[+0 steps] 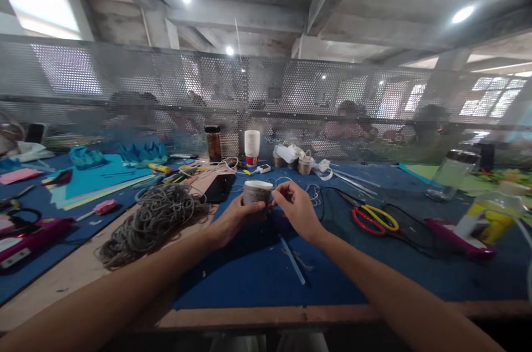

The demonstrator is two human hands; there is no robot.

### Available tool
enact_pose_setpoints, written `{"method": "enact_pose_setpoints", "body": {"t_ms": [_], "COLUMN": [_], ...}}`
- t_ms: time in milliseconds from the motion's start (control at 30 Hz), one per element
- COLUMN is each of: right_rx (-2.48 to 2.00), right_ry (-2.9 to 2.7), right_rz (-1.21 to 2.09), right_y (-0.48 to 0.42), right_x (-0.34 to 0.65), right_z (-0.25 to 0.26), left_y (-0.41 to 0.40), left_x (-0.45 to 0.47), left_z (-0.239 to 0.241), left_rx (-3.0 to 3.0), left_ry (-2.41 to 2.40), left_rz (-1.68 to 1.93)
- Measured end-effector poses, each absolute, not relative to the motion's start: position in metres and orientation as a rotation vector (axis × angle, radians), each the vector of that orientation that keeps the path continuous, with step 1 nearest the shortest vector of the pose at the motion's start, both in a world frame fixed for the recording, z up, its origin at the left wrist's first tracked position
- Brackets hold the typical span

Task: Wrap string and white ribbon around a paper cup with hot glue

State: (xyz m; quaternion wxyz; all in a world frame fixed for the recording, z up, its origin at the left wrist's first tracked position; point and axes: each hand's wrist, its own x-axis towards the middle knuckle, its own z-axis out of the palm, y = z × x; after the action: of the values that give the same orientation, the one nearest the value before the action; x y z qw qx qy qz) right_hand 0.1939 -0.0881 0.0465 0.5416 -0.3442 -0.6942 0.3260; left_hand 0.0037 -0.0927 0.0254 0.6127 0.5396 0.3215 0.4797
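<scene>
My left hand [233,220] is wrapped around a small paper cup [256,192] with a white rim and grey cord around its side. The cup is upright, just above the blue mat. At the cup's right side, my right hand [297,209] has its thumb and fingertips pinched together. What lies between those fingertips is too small to make out. Below the hands a translucent stick [292,260] rests on the mat [233,280]. A large tangled bundle of grey cord [152,222] lies left of the cup, near my left forearm.
Red-and-yellow-handled scissors [376,219] lie to the right, near a purple power strip [461,238], a bottle [496,213] and a glass jar [452,176]. Stacked paper cups [251,147], a dark-lidded jar [213,144] and a phone [219,188] stand or lie behind. A perforated screen [286,91] borders the back.
</scene>
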Motion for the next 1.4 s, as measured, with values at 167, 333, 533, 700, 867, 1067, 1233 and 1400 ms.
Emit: {"method": "enact_pose_setpoints", "body": {"t_ms": [167,333,533,700,867,1067,1233,1400], "right_rx": [-0.83,-0.827,-0.828,-0.832,-0.846,-0.823,-0.827,-0.838], "right_ry": [-1.641,-1.632,-1.632,-1.632,-1.627,-1.617,-1.617,-1.62], "right_rz": [0.796,0.797,0.797,0.795,0.79,0.8,0.807,0.807], "right_y": [-0.0878,-0.0873,-0.0868,-0.0867,-0.0865,-0.0854,-0.0855,-0.0864], "right_x": [0.1938,0.1948,0.1959,0.196,0.1956,0.1956,0.196,0.1964], "right_z": [0.0467,0.0467,0.0463,0.0462,0.047,0.0458,0.0462,0.0483], "left_y": [-0.0927,-0.0946,-0.0962,-0.0946,-0.0945,-0.0943,-0.0936,-0.0948], "left_x": [0.003,0.0039,0.0039,0.0025,0.0021,0.0017,0.0017,0.0024], "left_z": [0.0255,0.0272,0.0282,0.0265,0.0266,0.0262,0.0256,0.0281], "left_rx": [1.246,1.214,1.215,1.211,1.219,1.222,1.219,1.211], "left_ry": [0.766,0.771,0.741,0.724,0.711,0.694,0.696,0.71], "left_rz": [1.117,1.121,1.103,1.097,1.094,1.086,1.082,1.081]}}
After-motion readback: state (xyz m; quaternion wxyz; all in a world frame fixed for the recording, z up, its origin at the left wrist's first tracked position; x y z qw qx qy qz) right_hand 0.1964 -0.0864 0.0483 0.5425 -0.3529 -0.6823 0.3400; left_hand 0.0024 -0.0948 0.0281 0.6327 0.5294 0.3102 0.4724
